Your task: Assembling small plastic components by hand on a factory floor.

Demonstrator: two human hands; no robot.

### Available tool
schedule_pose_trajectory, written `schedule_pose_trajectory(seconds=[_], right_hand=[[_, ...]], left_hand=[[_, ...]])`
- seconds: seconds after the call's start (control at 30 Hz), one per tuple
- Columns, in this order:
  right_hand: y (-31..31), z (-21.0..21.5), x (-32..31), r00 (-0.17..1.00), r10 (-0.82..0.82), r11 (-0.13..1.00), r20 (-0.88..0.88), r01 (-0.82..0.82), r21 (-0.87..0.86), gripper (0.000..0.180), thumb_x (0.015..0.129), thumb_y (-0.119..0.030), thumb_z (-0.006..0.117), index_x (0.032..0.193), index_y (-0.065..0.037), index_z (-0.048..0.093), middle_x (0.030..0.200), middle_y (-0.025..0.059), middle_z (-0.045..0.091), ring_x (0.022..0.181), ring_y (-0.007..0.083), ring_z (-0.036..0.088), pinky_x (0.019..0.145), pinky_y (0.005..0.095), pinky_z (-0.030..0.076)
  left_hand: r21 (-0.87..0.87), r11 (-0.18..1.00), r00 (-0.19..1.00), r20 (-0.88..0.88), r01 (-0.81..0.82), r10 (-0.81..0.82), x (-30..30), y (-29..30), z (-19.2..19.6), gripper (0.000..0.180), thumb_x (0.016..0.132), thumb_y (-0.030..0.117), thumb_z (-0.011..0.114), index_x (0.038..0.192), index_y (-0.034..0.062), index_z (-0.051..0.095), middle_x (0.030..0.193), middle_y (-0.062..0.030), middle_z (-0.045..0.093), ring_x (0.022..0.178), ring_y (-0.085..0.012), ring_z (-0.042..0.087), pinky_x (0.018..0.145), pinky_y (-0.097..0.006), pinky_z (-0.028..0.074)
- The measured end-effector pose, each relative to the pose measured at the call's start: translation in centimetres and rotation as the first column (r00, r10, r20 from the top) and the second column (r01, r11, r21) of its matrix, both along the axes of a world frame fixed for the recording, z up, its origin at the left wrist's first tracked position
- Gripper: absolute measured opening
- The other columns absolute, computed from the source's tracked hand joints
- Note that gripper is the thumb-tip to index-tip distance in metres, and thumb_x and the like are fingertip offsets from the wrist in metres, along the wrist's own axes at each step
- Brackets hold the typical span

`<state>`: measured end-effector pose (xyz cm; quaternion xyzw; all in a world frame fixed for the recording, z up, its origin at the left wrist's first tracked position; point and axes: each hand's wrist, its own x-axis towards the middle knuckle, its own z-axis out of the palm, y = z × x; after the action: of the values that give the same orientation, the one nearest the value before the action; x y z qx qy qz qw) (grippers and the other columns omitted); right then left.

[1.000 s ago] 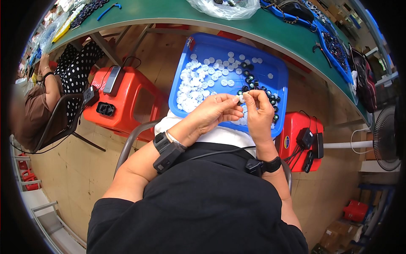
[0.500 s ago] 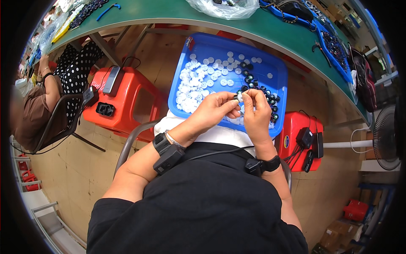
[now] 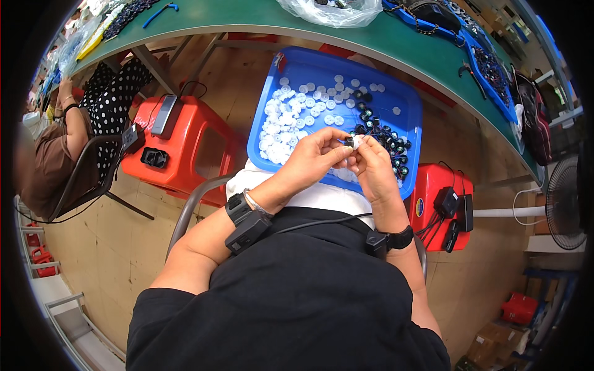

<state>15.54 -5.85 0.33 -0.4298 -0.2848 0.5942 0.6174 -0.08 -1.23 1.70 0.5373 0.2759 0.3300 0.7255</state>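
Observation:
Over the blue tub (image 3: pixel 315 62) on my lap, both hands meet at a small black-and-white round part (image 3: pixel 352 142). My left hand (image 3: pixel 309 159) pinches it from the left between thumb and index finger. From the right, my right hand (image 3: pixel 376 166) closes its fingertips on the same part. White plastic discs (image 3: pixel 281 127) with raised centres are heaped in the tub's left half. Dark glossy round pieces (image 3: pixel 396 145) lie at its right, partly behind my right hand. Fingers cover much of the held part.
A green table (image 3: pixel 229 15) runs across ahead, bearing a clear plastic bag (image 3: pixel 334 13) and blue trays (image 3: pixel 489 77). Red stools (image 3: pixel 179 145) with black devices flank me. A person (image 3: pixel 59 148) sits at the left; a fan (image 3: pixel 564 201) stands at the right.
My right hand has turned, its fingers now bent lower around the part. The part has shifted very slightly, and its black side shows more. My left hand has barely moved.

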Motion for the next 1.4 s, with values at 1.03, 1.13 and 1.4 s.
schedule_pose_trajectory(seconds=[1.03,1.13,1.4], right_hand=[[-0.3,0.6,-0.9,0.996,-0.059,0.983,0.069,0.069,-0.168,0.012,0.093,-0.014,0.051,0.086,-0.008,0.043,0.068,-0.0007,0.047,0.047,0.0022,0.037,0.039,0.019,0.027],[-0.3,0.2,-1.2,0.994,-0.074,0.984,0.084,0.086,-0.155,0.013,0.095,-0.017,0.05,0.087,-0.009,0.042,0.068,-0.002,0.046,0.046,0.0004,0.033,0.039,0.0185,0.023],[-0.2,1.2,-1.6,0.997,-0.068,0.994,0.029,0.07,-0.089,0.015,0.097,-0.022,0.051,0.091,-0.008,0.047,0.069,-0.0029,0.045,0.049,0.001,0.033,0.042,0.0187,0.025]], left_hand=[[0.233,0.972,0.991,-0.131,-0.002,0.033,0.3,0.2,-1.9,0.023,0.089,0.008,0.063,0.108,-0.0034,0.056,0.093,-0.0079,0.065,0.088,-0.0118,0.063,0.078,-0.026,0.051],[0.481,0.871,0.979,-0.107,-0.099,0.171,0.5,-0.1,-2.0,0.019,0.087,0.008,0.063,0.103,-0.0018,0.059,0.085,-0.0084,0.067,0.079,-0.0122,0.064,0.071,-0.028,0.051],[-0.018,0.999,0.996,0.079,-0.035,0.037,0.0,0.6,-1.0,0.025,0.091,0.013,0.061,0.111,-0.001,0.056,0.099,-0.0073,0.064,0.087,-0.012,0.062,0.079,-0.024,0.05]])
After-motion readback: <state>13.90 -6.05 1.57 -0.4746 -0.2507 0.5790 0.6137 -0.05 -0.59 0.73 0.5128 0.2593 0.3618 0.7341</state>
